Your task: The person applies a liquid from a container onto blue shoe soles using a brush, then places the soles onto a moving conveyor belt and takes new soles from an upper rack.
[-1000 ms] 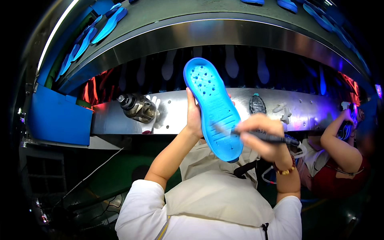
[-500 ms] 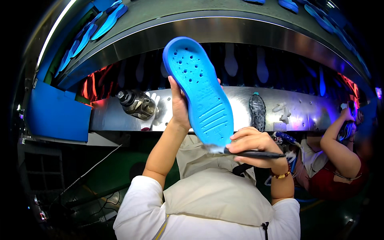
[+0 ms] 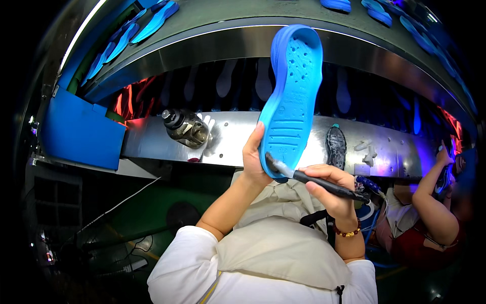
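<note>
Snugly, the right hand (image 3: pixel 338 200) held a brush (image 3: pixel 304 177) with a black handle, and the thumb and fingers pinched it near the hairy end. The left hand (image 3: pixel 254 161) held the blue sole (image 3: pixel 293 101) by its near end, with the thumb on the edge toward 8 o'clock and the other fingers tucked out of sight behind. From the right hand, most of the blue sole lay toward 11 o'clock. Its long way ran from 6 o'clock, on the tummy side, up to just past 12, where the end with little holes was. The brush lay slantwise across the near end, with its hairs toward 10 o'clock and its tail toward 4. The hairs were over the sole, but I could not tell if they pressed on it. The left hand was the nearer one, because it touched the sole; the right hand was just beside it. Straight out at 12, the far end showed in front of the steel edge (image 3: pixel 202 45) of a belt (image 3: pixel 243 10). From the left hand, a dark metal thing (image 3: pixel 186 129) sat at 10 o'clock, with a shiny shelf (image 3: pixel 230 147) between, which gave some room that way. From the right hand, a dark sole (image 3: pixel 336 147) lay near at 12, pale lumps (image 3: pixel 371 156) lay at 1, and another person's arm (image 3: pixel 428 191) was well away at 3.
</note>
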Action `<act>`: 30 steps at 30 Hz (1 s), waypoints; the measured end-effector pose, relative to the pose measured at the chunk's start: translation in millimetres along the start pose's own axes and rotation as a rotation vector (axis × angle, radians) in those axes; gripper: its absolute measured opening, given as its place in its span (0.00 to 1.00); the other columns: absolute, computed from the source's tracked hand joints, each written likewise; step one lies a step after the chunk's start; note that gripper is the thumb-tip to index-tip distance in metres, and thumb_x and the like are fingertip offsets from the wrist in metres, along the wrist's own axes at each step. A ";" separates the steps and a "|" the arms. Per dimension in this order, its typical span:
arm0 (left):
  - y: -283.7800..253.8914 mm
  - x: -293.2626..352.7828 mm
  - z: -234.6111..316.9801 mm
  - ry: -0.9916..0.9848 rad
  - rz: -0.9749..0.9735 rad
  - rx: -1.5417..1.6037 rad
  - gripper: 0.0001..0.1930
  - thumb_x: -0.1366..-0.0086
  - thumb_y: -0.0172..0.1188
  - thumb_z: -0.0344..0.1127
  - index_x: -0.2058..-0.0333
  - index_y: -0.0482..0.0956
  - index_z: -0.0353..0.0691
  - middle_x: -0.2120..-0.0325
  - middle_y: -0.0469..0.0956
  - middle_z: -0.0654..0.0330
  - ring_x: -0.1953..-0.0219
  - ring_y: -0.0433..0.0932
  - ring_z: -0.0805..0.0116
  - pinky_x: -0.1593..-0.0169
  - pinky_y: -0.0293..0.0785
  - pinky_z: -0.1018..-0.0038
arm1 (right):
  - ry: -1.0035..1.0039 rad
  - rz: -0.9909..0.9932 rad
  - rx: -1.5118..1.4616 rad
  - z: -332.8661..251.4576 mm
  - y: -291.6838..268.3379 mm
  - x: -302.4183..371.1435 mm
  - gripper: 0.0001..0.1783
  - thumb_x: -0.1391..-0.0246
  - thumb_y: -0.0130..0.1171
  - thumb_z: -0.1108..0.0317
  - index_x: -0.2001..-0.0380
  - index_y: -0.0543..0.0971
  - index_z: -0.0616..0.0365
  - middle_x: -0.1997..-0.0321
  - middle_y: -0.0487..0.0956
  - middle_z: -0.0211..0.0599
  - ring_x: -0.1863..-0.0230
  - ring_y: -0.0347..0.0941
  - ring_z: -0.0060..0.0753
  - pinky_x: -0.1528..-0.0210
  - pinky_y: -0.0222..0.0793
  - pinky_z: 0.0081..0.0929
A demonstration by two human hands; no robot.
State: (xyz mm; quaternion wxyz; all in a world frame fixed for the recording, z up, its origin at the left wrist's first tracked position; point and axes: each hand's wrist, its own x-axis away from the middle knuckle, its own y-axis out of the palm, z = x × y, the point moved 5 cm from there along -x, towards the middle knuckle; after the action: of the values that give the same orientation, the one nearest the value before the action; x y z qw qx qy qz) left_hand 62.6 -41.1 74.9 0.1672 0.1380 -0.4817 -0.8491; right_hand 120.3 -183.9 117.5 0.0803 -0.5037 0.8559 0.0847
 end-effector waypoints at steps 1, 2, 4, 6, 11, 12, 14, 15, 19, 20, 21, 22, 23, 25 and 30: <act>-3.0 -0.9 1.5 0.003 0.026 0.007 0.36 0.37 0.35 0.59 0.42 0.56 0.33 0.48 0.65 0.43 0.49 0.69 0.48 0.47 0.66 0.51 | -0.118 -0.068 0.129 -6.4 2.0 -2.0 0.11 0.56 0.58 0.81 0.65 0.76 0.69 0.64 0.79 0.44 0.64 0.75 0.24 0.61 0.70 0.18; -3.0 -0.5 1.6 0.000 0.027 0.007 0.36 0.37 0.35 0.59 0.42 0.56 0.33 0.48 0.65 0.43 0.49 0.69 0.48 0.47 0.66 0.51 | -0.096 0.009 0.131 -5.9 -0.2 -2.9 0.10 0.56 0.58 0.81 0.66 0.77 0.68 0.65 0.79 0.44 0.64 0.75 0.26 0.61 0.70 0.19; 4.9 -4.7 6.6 0.044 0.021 0.032 0.36 0.37 0.35 0.59 0.43 0.57 0.33 0.48 0.65 0.43 0.49 0.69 0.47 0.47 0.66 0.51 | -0.140 0.094 0.150 -7.5 -1.2 -8.3 0.11 0.58 0.59 0.81 0.67 0.77 0.67 0.65 0.79 0.46 0.63 0.77 0.32 0.61 0.71 0.22; 8.2 -7.7 8.8 0.031 -0.044 0.081 0.36 0.37 0.35 0.59 0.43 0.57 0.33 0.48 0.64 0.43 0.49 0.69 0.47 0.47 0.66 0.51 | -0.251 -0.046 0.270 -16.3 10.7 -8.6 0.11 0.59 0.60 0.80 0.67 0.78 0.67 0.65 0.79 0.46 0.63 0.77 0.35 0.61 0.72 0.23; 16.5 -5.9 12.7 -0.022 0.014 0.144 0.28 0.36 0.41 0.51 0.47 0.63 0.32 0.53 0.72 0.49 0.53 0.73 0.58 0.48 0.69 0.61 | -0.296 0.023 0.262 -32.0 -16.5 -22.8 0.11 0.60 0.62 0.79 0.68 0.78 0.66 0.66 0.80 0.46 0.63 0.77 0.35 0.59 0.72 0.25; 14.8 -5.4 13.5 -0.047 -0.002 0.129 0.28 0.36 0.42 0.50 0.47 0.63 0.32 0.54 0.72 0.49 0.54 0.74 0.59 0.49 0.70 0.62 | -0.230 -0.080 0.322 -32.4 -13.1 -23.9 0.10 0.60 0.62 0.79 0.69 0.79 0.65 0.66 0.80 0.44 0.64 0.77 0.34 0.60 0.72 0.25; 12.8 -5.4 17.5 -0.028 0.001 0.083 0.28 0.36 0.42 0.50 0.47 0.63 0.32 0.54 0.72 0.49 0.55 0.75 0.58 0.50 0.71 0.62 | -0.295 -0.269 0.408 -40.8 -0.4 -24.5 0.10 0.61 0.62 0.78 0.69 0.79 0.64 0.67 0.80 0.43 0.65 0.78 0.35 0.61 0.72 0.25; 12.5 -4.8 19.7 -0.010 0.013 0.037 0.28 0.36 0.42 0.50 0.47 0.63 0.32 0.54 0.72 0.48 0.56 0.75 0.58 0.50 0.71 0.62 | -0.315 -0.314 0.427 -43.0 2.5 -23.7 0.10 0.61 0.62 0.78 0.69 0.79 0.64 0.67 0.80 0.43 0.65 0.78 0.35 0.62 0.72 0.25; 21.3 -8.8 27.2 -0.074 -0.066 0.107 0.29 0.36 0.41 0.51 0.47 0.64 0.31 0.53 0.71 0.45 0.55 0.75 0.54 0.50 0.71 0.58 | -0.258 -0.199 0.412 -35.0 1.0 -20.8 0.10 0.61 0.63 0.76 0.70 0.79 0.61 0.68 0.80 0.40 0.65 0.78 0.33 0.63 0.72 0.25; 16.1 -10.9 25.2 -0.096 -0.054 0.110 0.29 0.35 0.40 0.52 0.47 0.64 0.30 0.52 0.70 0.44 0.54 0.74 0.51 0.50 0.71 0.56 | -0.300 -0.286 0.444 -38.6 10.3 -15.0 0.10 0.61 0.63 0.76 0.70 0.79 0.60 0.68 0.80 0.40 0.65 0.77 0.35 0.62 0.72 0.26; 15.1 -10.9 27.2 -0.096 -0.051 0.106 0.29 0.35 0.40 0.52 0.47 0.64 0.30 0.52 0.70 0.44 0.54 0.74 0.51 0.50 0.71 0.56 | -0.341 -0.372 0.470 -44.4 19.4 -11.4 0.11 0.62 0.64 0.76 0.70 0.78 0.60 0.68 0.80 0.39 0.65 0.77 0.36 0.62 0.71 0.27; 17.0 -10.0 25.3 -0.180 -0.097 0.147 0.29 0.35 0.40 0.51 0.47 0.64 0.30 0.52 0.70 0.44 0.54 0.74 0.51 0.50 0.70 0.56 | -0.375 -0.520 0.464 -49.8 25.6 -7.5 0.11 0.62 0.64 0.75 0.70 0.78 0.58 0.69 0.79 0.38 0.65 0.77 0.38 0.61 0.71 0.28; 19.1 -8.7 23.7 -0.264 -0.144 0.189 0.29 0.35 0.40 0.51 0.47 0.63 0.30 0.52 0.70 0.44 0.54 0.74 0.51 0.50 0.70 0.56 | -0.385 -0.572 0.500 -53.7 27.6 -6.1 0.12 0.62 0.64 0.75 0.69 0.78 0.58 0.68 0.80 0.38 0.65 0.77 0.37 0.61 0.71 0.27; 11.6 -8.5 17.4 -0.395 -0.117 0.178 0.30 0.35 0.40 0.52 0.46 0.62 0.30 0.50 0.68 0.43 0.52 0.72 0.48 0.49 0.67 0.49 | -0.340 -0.423 0.415 -58.5 7.0 -14.2 0.12 0.62 0.65 0.75 0.69 0.79 0.58 0.66 0.80 0.37 0.64 0.77 0.35 0.61 0.71 0.27; 11.6 3.8 6.9 -0.636 -0.044 -0.234 0.26 0.37 0.48 0.47 0.49 0.66 0.29 0.56 0.73 0.47 0.57 0.76 0.61 0.52 0.72 0.68 | -0.238 -0.646 0.557 -40.4 10.7 -11.1 0.10 0.59 0.63 0.76 0.68 0.79 0.58 0.66 0.80 0.39 0.64 0.78 0.39 0.62 0.72 0.27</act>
State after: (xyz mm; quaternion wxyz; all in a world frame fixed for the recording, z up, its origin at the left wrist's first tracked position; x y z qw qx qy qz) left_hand 58.2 -42.9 88.1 0.0049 -0.1436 -0.4059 -0.9026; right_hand 114.1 -178.5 160.0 0.3332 -0.6914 0.6294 -0.1214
